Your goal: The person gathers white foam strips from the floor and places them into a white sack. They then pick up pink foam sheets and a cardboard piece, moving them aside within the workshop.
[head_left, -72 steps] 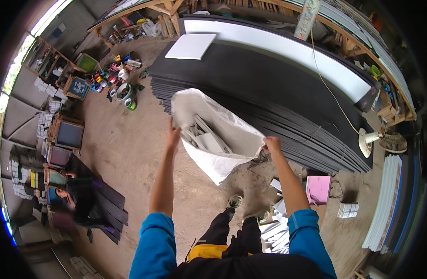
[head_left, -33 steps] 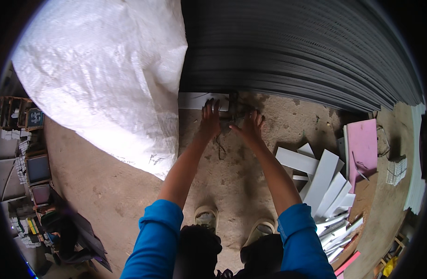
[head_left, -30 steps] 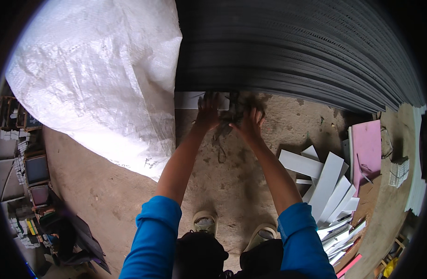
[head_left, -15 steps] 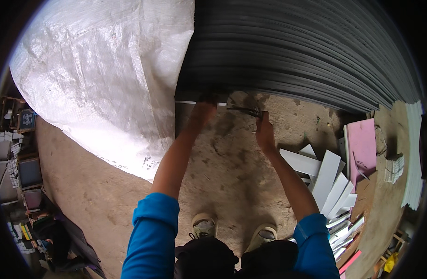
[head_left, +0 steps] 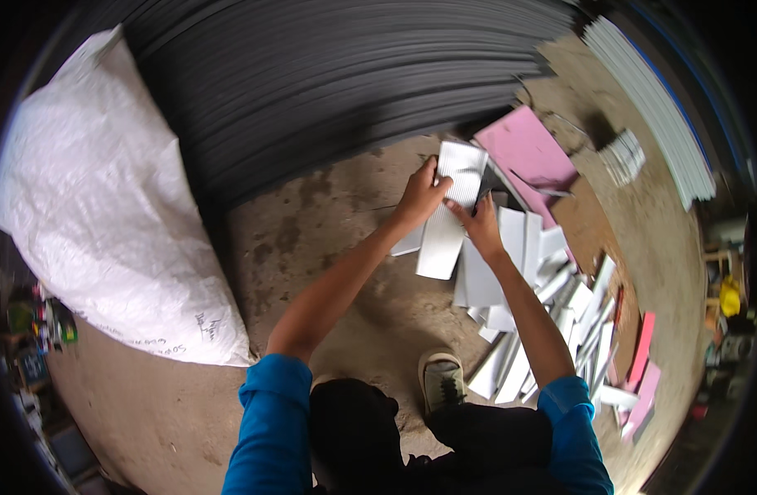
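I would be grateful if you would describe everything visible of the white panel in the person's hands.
The panel is a flat, narrow white rectangle, apparently plastic, with fine parallel ribs across its face and a dark mark or crease near the far end. It slants, its far end toward the right. The left hand grips its left edge, thumb on the face; the right hand's thumb touches the face too. It overlaps the pile in view; contact there is unclear.

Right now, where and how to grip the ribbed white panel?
Probably the ribbed white panel's two long edges, near mid-length, one hand from each side: it is flat, narrow and longer than wide. The left hand grips its left edge; the right hand is at the right edge.
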{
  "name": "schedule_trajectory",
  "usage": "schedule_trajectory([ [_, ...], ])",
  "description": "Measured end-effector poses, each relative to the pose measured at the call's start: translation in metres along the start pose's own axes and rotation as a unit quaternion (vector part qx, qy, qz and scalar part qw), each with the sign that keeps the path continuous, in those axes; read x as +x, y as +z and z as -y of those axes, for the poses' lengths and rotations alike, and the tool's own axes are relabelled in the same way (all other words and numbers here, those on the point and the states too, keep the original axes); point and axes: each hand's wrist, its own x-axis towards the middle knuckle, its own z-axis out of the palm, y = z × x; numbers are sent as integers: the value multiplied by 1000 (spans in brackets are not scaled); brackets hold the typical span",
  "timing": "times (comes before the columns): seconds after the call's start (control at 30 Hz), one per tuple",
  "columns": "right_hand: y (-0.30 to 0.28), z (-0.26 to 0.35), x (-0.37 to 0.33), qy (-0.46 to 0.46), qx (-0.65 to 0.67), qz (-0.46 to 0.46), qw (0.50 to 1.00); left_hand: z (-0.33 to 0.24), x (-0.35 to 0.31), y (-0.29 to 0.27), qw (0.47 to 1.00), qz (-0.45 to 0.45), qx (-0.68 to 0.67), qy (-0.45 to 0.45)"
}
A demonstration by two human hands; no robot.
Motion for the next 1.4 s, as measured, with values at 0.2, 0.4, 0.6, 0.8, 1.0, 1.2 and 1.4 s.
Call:
schedule_trajectory([
  [0.2, -128, -55, -30, 191, 102, -85, 972, 68, -2, 80, 996, 60, 48, 43],
  [0.4, -132, -124, -75, 326, -274, 25, 904, 146, -52, 53, 898, 144, 412, -48],
  [0.6, -86, -117, -96, 410, -201, -14, 889, 97, -70, 121, 899, 87, 287, -319],
  [0.8, -96, -95, -101, 496, -156, -148, 841, 71, -69, 148, 915, 77, 82, -387],
  [1.0, -123, -112, -111, 531, 8, -73, 844, 90, -65, 155, 937, 202, 31, -282],
  [1.2, -155, -80, -107, 403, 309, -50, 860, 66, -57, 153, 948, 214, -93, -217],
  [1.4, -208, 0, -72, 367, 283, -110, 879, -28, -37, 112, 965, 138, -61, -216],
])
